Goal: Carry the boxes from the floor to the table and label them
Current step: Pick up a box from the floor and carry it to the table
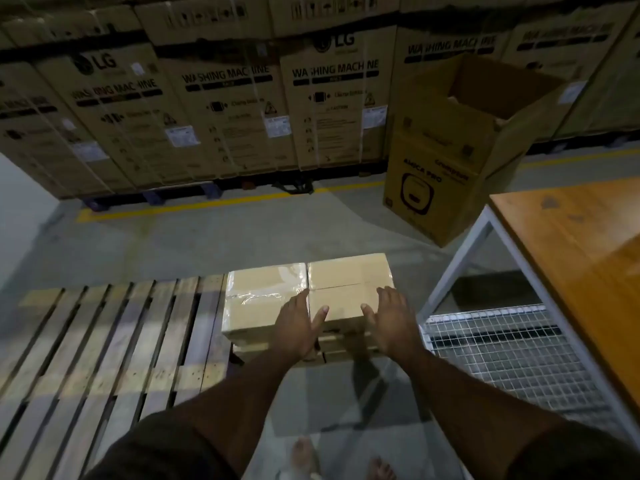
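1. Two small brown boxes sit side by side on top of a low stack at the right end of a wooden pallet [114,341] on the grey floor; the stack is still down at floor level, not on the table.
2. The right-hand box [348,289] has a tape seam running across its top, and the left-hand box [265,296] beside it, touching it, is wrapped in shiny clear tape.
3. The person stands over the stack with both bare arms stretched down toward the right-hand box.
4. The left hand [298,329] reaches in at the gap between the two boxes, fingers straight and together, the thumb spread out over the box top; it grips nothing.
5. The right hand [389,318] comes in at the box's right side, fingers straight and a little spread, thumb lying toward the lid; it too holds nothing, and I cannot tell if either palm is actually pressing the cardboard.
6. More boxes lie under the top pair, in shadow and mostly hidden by the hands.
7. The table [571,251], with an orange wooden top and a white metal frame, stands just to the right of the stack, a wire mesh shelf [512,348] beneath it.
8. Beyond the table stands a tall open carton [450,161], and a wall of washing machine cartons [214,109] lines the far side behind a yellow floor line [207,202].
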